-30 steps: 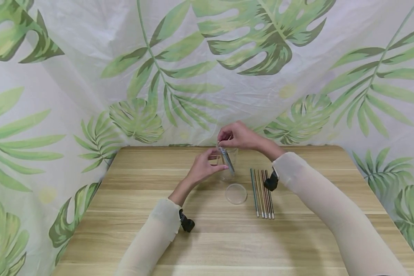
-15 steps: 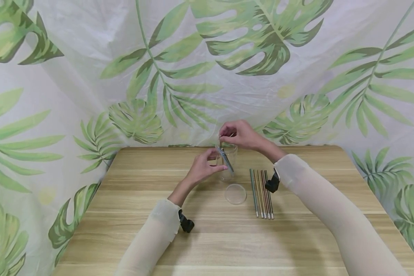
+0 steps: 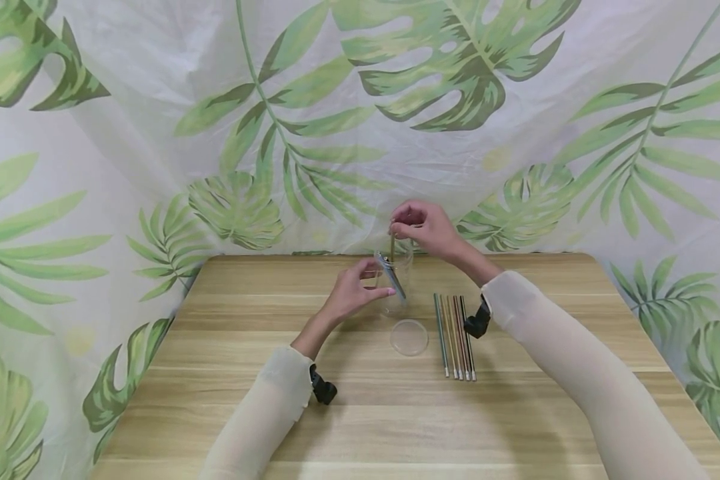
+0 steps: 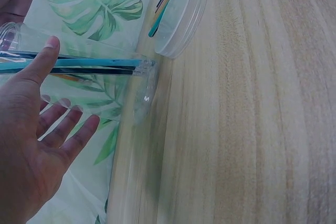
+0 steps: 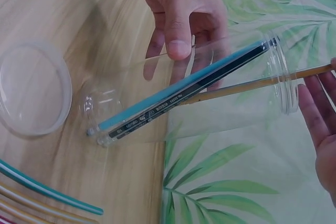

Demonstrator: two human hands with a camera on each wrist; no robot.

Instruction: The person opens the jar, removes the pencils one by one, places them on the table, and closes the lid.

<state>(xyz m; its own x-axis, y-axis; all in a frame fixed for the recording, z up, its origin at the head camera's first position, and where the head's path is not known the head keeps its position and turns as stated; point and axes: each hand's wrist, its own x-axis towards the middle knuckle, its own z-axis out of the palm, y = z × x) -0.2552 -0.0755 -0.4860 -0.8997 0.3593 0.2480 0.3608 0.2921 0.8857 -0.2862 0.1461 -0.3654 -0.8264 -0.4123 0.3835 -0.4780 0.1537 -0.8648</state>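
My left hand (image 3: 351, 293) holds a clear plastic jar (image 5: 286, 90) from the side, thumb on the near side and fingers on the far side. Inside the jar a blue pencil (image 5: 157, 96) and a black pencil (image 5: 191, 88) lean together. Above the uncovered mouth, my right hand (image 3: 429, 230) pinches the upper end of a yellow pencil (image 5: 236, 90), whose lower part is still within the jar. In the right wrist view only some fingers of that hand show at the right edge.
A round clear lid (image 3: 409, 321) lies on the wooden table (image 3: 366, 413) in front of the jar. Right of it, several pencils (image 3: 455, 337) lie side by side in a row. A leaf-patterned cloth (image 3: 312, 160) hangs behind the table.
My right hand has moved up and slightly right from the jar's mouth, drawing the yellow pencil partly out. The left hand and the jar stay in nearly the same place.
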